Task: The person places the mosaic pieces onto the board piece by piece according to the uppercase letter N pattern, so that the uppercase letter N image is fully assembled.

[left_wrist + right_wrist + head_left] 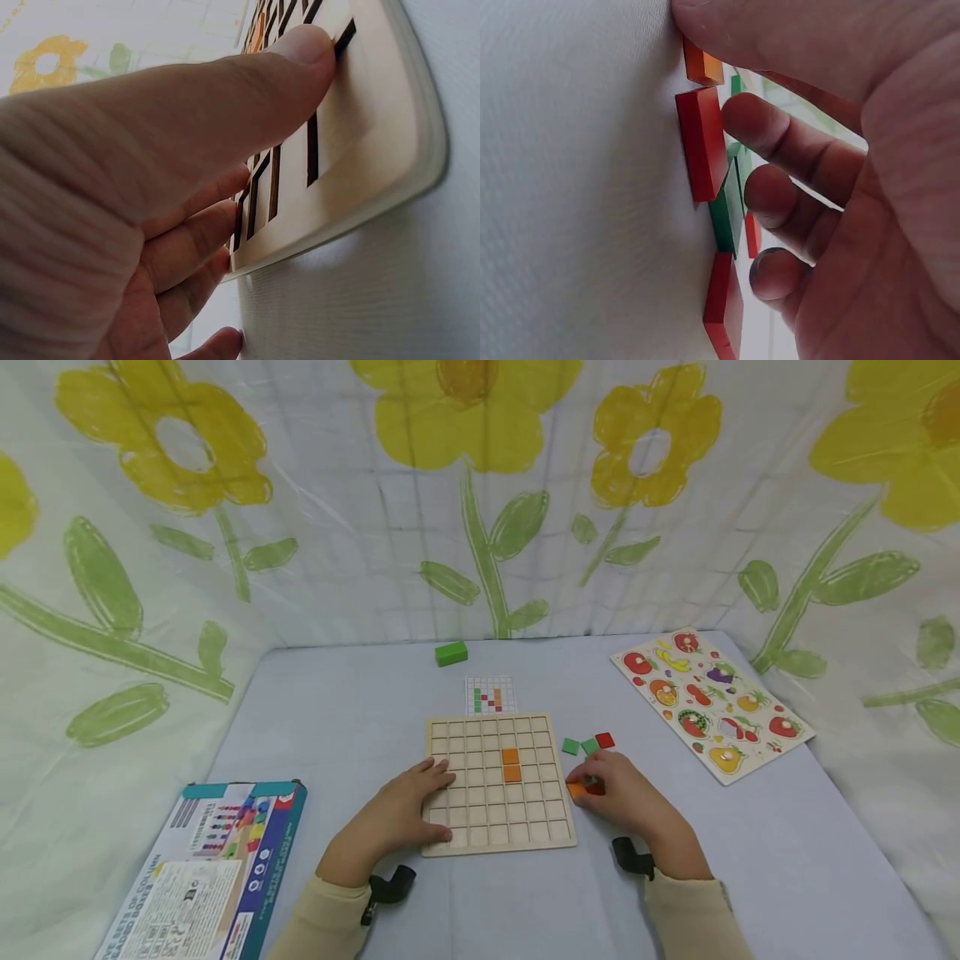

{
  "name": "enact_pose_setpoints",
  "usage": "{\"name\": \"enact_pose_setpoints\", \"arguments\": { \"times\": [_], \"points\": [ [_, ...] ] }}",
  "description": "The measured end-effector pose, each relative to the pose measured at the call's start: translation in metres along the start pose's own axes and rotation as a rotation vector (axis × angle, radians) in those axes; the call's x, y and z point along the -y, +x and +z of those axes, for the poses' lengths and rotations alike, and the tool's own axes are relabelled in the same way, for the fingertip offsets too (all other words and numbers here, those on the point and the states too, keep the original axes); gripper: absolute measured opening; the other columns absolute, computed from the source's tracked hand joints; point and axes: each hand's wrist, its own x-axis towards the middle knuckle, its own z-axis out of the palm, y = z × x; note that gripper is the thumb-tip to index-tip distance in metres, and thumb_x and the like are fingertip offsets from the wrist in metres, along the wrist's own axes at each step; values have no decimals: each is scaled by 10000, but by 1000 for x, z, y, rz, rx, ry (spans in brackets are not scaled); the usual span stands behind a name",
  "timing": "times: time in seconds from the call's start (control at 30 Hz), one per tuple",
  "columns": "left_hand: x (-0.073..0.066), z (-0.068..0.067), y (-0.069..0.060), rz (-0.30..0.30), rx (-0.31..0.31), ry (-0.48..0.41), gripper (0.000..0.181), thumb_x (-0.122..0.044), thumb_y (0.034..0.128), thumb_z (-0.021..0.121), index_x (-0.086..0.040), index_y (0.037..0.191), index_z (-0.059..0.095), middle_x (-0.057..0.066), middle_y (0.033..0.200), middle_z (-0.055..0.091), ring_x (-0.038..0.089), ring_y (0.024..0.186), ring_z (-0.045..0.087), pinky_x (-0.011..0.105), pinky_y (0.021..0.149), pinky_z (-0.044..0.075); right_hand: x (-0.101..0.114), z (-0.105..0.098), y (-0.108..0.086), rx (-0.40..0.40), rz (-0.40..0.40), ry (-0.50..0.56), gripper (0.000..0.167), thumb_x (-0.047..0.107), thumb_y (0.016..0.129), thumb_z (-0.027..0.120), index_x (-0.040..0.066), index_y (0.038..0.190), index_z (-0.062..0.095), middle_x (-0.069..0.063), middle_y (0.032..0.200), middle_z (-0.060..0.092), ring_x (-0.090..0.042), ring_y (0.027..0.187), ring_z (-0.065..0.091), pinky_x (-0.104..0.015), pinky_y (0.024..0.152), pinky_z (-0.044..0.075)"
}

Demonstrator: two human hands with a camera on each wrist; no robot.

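A wooden grid board (465, 839) lies on the table with two orange tiles (511, 765) in its cells, one above the other. My left hand (397, 810) rests on the board's left edge, fingers spread; the thumb (300, 56) lies on its face in the left wrist view. To the right of the board, my right hand (622, 793) pinches an orange tile (576, 790) between thumb and forefinger; the forefinger's tip is hidden in the right wrist view. Red tiles (703, 146) and green tiles (726, 217) lie beneath and beside the other fingers.
A pattern card (491, 695) lies behind the board, and a green block (451, 653) stands farther back. At the right is a fruit puzzle board (712, 706). A toy box (202, 868) sits at the front left. A flowered curtain (330, 543) hangs behind the table.
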Motion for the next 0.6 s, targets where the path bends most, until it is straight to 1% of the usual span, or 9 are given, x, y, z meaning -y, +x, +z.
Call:
{"name": "enact_pose_setpoints", "arguments": {
  "times": [0.07,0.13,0.27,0.4,0.5,0.6],
  "points": [
    [0,0,0,-1,1,0,863,-288,801,989,-130,1561,613,23,1731,455,302,1662,322,617,1298,345,1,0,0,-8,0,-4,227,125,938,860,269,1109,817,33,1150,656,-225,1143,548,-463,995,536],
    [0,0,0,0,0,1,863,-289,800,990,-129,1560,614,24,1731,455,303,1662,322,618,1298,344,1,0,1,-20,-3,-5,223,124,928,870,268,1087,807,36,1134,657,-229,1144,545,-466,994,536],
    [0,0,0,4,-1,4,860,-288,802,989,-129,1560,614,25,1730,457,303,1662,322,616,1299,344,0,1,1,-45,-18,-4,227,115,912,886,263,1053,786,44,1107,661,-216,1109,547,-449,975,537],
    [0,0,-1,-1,0,2,861,-289,802,989,-129,1560,614,26,1728,459,302,1662,322,617,1298,346,0,2,2,-57,-16,19,209,115,918,882,247,1044,782,42,1099,675,-201,1072,560,-436,966,544],
    [0,0,-1,-1,-2,4,861,-288,802,989,-127,1560,614,26,1729,459,300,1662,323,613,1299,346,1,3,3,-59,1,42,185,118,931,873,223,1054,784,43,1077,691,-192,1040,574,-422,946,550],
    [0,0,-1,3,0,11,861,-292,804,989,-127,1561,612,26,1729,457,300,1662,323,609,1301,345,3,2,4,-61,43,68,160,131,945,862,205,1061,781,40,1025,690,-185,976,575,-379,872,538]
  ]
}}
